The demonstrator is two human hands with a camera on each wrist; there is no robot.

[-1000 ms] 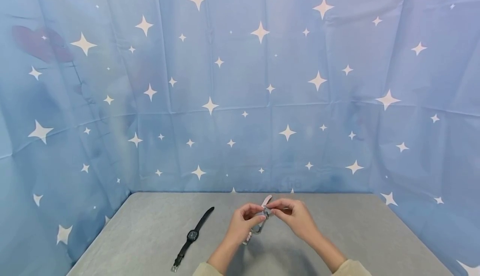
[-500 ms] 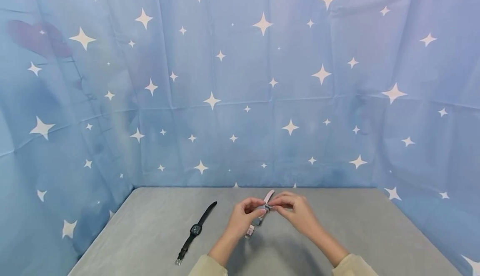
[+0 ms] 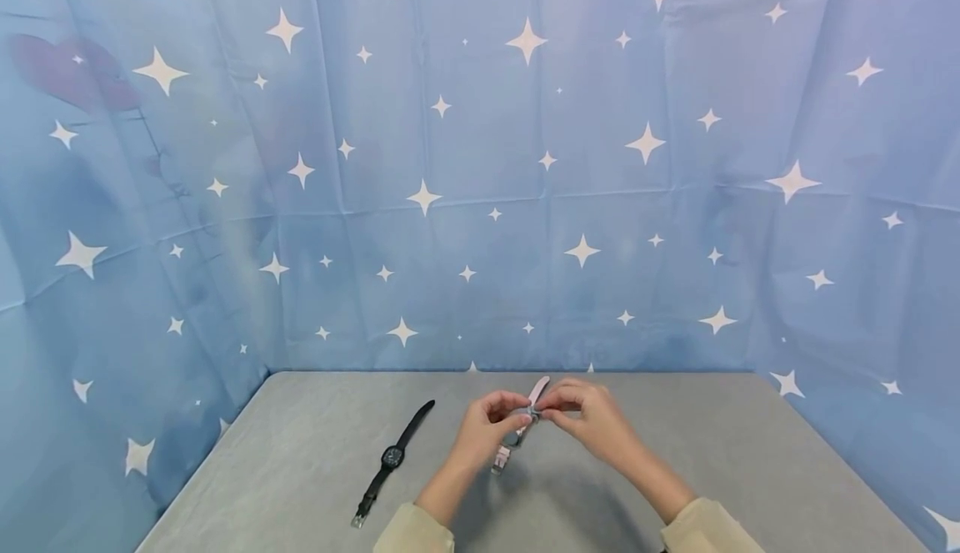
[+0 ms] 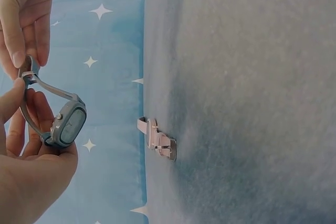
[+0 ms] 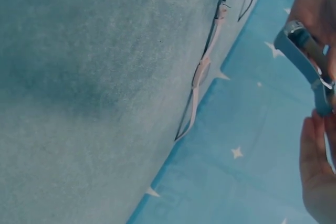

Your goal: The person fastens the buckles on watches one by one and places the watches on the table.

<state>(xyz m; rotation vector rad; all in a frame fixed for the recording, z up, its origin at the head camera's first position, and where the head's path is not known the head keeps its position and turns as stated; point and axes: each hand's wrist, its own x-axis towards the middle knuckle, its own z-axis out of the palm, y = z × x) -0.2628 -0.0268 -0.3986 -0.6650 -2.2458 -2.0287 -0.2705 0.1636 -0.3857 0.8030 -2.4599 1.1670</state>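
Both hands hold a blue-grey watch above the table, its strap closed into a loop. In the left wrist view its case (image 4: pixel 70 124) hangs against the fingers of the left hand (image 4: pixel 37 174), whose thumb and fingers pinch the strap near the buckle. The right hand (image 4: pixel 29 19) pinches the strap end beside the buckle. In the head view the left hand (image 3: pixel 483 434) and right hand (image 3: pixel 592 424) meet at the watch, fingertips close together. Below lies a pink watch (image 5: pixel 201 69), its strap laid out straight, partly hidden by the left hand in the head view.
A black watch (image 3: pixel 392 457) lies unfastened on the grey table (image 3: pixel 300 453), left of the hands. Behind and at the sides hangs a blue curtain (image 3: pixel 480 144) with white stars.
The view has tilted slightly downward, then steadied. Both hands keep hold of the blue-grey watch, and their fingertips have shifted a little at the strap.
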